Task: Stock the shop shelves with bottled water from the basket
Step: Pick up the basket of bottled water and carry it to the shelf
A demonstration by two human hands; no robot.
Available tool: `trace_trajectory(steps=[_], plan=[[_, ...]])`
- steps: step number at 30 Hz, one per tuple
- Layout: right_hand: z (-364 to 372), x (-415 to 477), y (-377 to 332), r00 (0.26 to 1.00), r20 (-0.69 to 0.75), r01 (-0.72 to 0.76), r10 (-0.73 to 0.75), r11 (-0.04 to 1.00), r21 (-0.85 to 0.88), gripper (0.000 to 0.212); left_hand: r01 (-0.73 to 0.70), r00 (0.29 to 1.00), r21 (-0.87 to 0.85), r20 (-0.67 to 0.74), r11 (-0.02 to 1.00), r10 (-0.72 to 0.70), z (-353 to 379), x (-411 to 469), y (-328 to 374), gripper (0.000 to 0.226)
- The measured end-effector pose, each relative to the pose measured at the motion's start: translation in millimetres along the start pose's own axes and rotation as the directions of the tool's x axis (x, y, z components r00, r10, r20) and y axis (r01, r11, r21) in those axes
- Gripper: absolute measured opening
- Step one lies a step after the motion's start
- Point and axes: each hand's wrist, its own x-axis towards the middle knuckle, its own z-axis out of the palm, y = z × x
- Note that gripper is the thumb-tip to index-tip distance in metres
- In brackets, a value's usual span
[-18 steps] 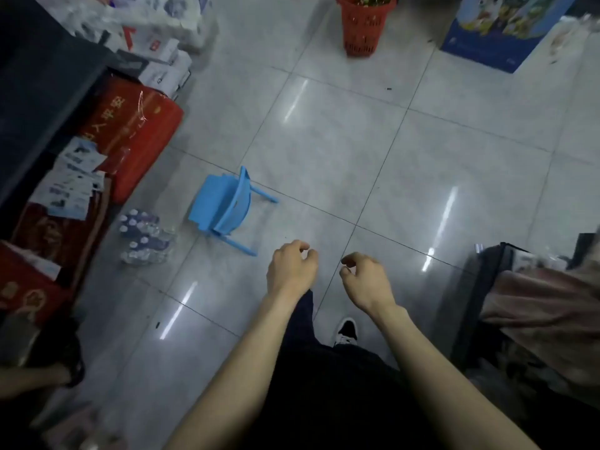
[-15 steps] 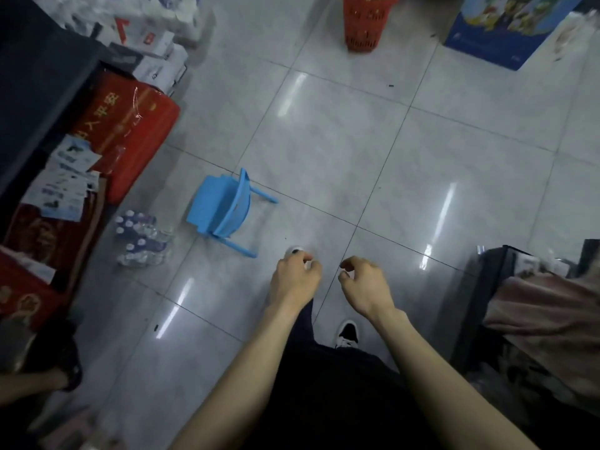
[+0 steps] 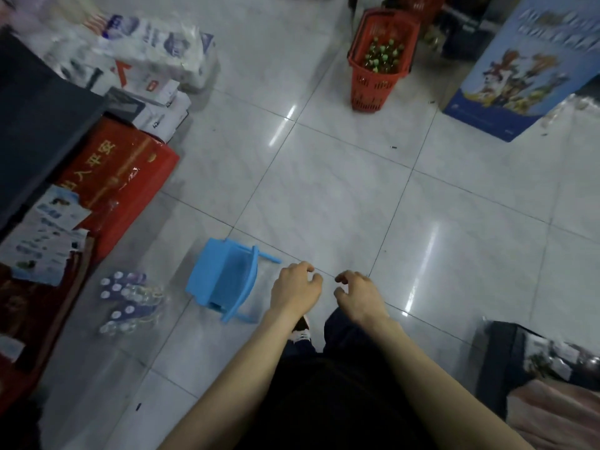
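Both hands hang empty, fingers loosely curled, holding nothing: left hand (image 3: pixel 297 292), right hand (image 3: pixel 357 295). Well ahead, slightly to the right, stands the red basket (image 3: pixel 370 89) of upright bottles (image 3: pixel 383 56); right hand looks marginally nearer.

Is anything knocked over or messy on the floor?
Yes. The small blue chair lies tipped on its side on the tiles, its legs sticking out sideways. Just left of it, a pack of water bottles sits on the floor.
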Motion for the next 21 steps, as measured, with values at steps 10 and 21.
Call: trace_trajectory(steps=[10,21], plan=[[-72,176,-47,0.995,0.087,-0.038,0.042,0.998,-0.052,0.031,0.036,0.993,0.009,0.111,0.999,-0.036,-64,171,62,0.047],[-246,388,-124,0.988,0.154,0.010,0.013,0.989,-0.148,0.044,0.126,0.990,0.082,0.050,0.989,-0.131,-170,366,215,0.046]])
